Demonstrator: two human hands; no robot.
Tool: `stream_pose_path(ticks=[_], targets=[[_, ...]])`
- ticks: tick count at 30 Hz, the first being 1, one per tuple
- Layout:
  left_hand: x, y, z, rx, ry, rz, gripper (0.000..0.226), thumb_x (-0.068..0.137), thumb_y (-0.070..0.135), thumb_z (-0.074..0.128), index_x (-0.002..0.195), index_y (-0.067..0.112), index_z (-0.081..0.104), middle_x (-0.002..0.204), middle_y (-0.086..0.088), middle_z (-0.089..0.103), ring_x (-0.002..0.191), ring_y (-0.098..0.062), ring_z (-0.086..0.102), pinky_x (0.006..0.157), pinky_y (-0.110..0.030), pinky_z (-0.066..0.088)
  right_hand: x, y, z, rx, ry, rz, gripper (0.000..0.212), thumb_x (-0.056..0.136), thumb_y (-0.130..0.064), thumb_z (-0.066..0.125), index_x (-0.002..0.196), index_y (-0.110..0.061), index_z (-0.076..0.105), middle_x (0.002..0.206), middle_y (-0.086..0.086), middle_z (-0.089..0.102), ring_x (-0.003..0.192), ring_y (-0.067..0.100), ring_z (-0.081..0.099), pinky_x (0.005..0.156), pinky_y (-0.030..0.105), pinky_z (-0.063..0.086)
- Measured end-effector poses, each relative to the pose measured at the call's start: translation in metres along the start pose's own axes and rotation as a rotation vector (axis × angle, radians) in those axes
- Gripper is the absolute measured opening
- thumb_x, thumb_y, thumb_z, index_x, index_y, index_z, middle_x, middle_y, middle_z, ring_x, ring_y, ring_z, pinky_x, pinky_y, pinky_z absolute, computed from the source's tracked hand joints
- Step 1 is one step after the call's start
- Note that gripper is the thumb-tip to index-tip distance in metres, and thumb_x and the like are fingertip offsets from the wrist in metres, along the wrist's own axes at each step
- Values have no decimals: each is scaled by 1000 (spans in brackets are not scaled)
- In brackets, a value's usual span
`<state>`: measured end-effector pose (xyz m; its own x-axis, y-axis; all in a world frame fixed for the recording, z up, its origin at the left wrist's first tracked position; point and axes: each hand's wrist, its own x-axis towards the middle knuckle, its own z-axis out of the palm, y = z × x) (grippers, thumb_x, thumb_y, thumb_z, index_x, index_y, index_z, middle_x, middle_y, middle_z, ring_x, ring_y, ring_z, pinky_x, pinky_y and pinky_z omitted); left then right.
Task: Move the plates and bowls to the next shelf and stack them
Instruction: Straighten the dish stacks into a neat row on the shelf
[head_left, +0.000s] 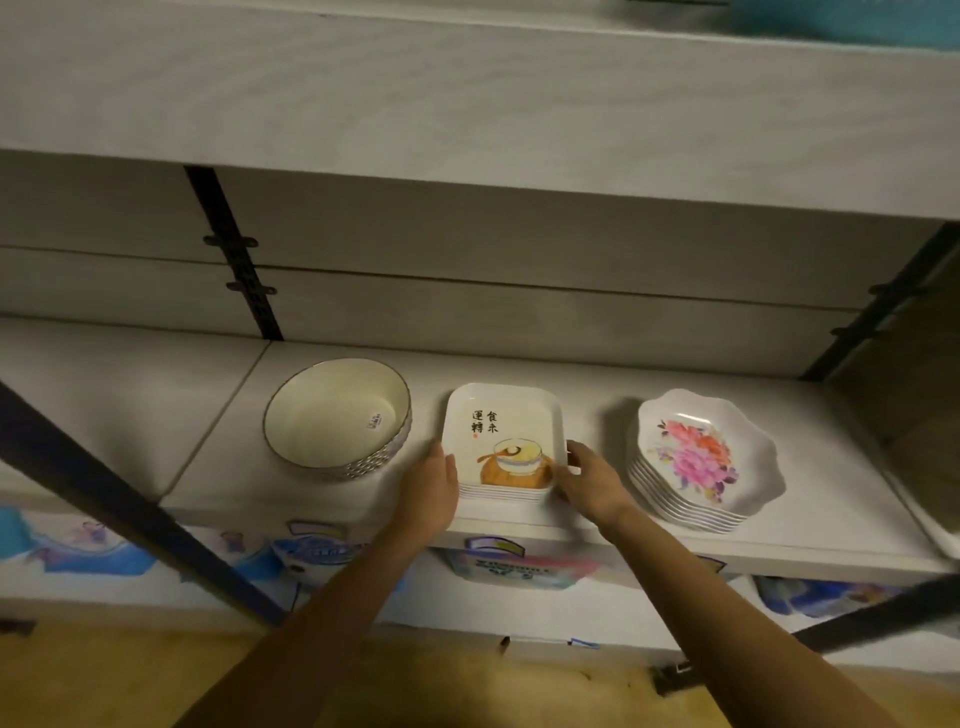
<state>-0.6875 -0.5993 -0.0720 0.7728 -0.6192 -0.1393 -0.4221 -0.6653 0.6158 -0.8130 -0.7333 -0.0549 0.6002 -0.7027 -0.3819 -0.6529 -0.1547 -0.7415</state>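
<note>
On the pale shelf (597, 382) spanning the middle of the frame, a stack of floral plates (706, 452) is seen at right, nested bowls (337, 415) at left, and a stack of square plates (501, 423) at centre between them. The square stack is flanked at its near corners by both grips, each equally close. The right-hand grip (592, 480) is curled round the right rim, while the left-hand grip (431, 483) is laid against the left rim, its fingers too hidden for a closed hold to be judged.
</note>
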Motion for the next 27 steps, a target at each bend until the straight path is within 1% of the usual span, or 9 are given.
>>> stream_pose_path(ticks=[3,8,12,15,18,21,22,24,27], targets=[[0,3,2,29,13,-22,32,100,16,29,119,-2,46,113,-20,62,100,-27,61,73,-24,41,1,2,-2,8,1,-16,39,93,-19,49,130,-8,48,131,15,56,113,34,57,97,49,48],[0,1,6,27,16,1,32,100,16,29,117,-1,49,112,-20,63,99,-27,61,81,-30,48,-2,4,-5,10,-1,-32,43,93,-21,49,134,-9,45,133,15,55,114,33,57,98,48,47],[1,1,7,-11,83,-12,40,99,19,32,134,0,36,108,-14,61,94,-22,61,70,-23,50,-12,-5,-15,-62,42,-110,46,95,-20,48,137,-4,40,138,15,50,120,33,54,102,44,44],[-4,10,4,-108,253,152,44,96,11,40,139,3,35,126,-17,56,108,-26,59,82,-29,53,-17,-11,-37,-65,121,-246,40,95,-14,48,134,-8,47,137,11,52,119,25,55,99,30,43],[-15,41,7,-222,309,306,45,92,0,44,136,5,41,136,-14,50,122,-24,52,95,-30,49,-17,-6,-76,-5,209,-337,33,93,-5,47,124,-9,56,128,7,58,112,18,57,94,23,43],[-25,83,23,-342,215,333,42,90,0,46,131,9,50,130,-8,56,119,-22,54,100,-34,46,-11,21,-124,43,361,-340,30,91,-4,50,118,-13,60,118,4,60,107,16,57,92,22,44],[-27,97,32,-354,162,309,41,90,5,47,130,10,52,127,-5,58,116,-21,55,98,-33,47,-10,34,-139,34,421,-318,31,90,-5,52,119,-13,58,119,4,58,109,17,55,93,22,42],[-35,129,52,-366,55,252,40,91,12,48,131,11,49,127,1,56,116,-17,55,95,-24,43,-8,64,-163,54,498,-243,36,90,-8,54,126,-11,52,130,9,51,117,24,50,101,32,42],[-40,165,81,-342,-76,123,43,96,20,43,137,10,40,136,-5,50,125,-21,48,100,-26,36,-9,102,-183,178,344,-60,48,92,-21,54,137,-13,38,144,10,38,126,32,45,105,44,41]])
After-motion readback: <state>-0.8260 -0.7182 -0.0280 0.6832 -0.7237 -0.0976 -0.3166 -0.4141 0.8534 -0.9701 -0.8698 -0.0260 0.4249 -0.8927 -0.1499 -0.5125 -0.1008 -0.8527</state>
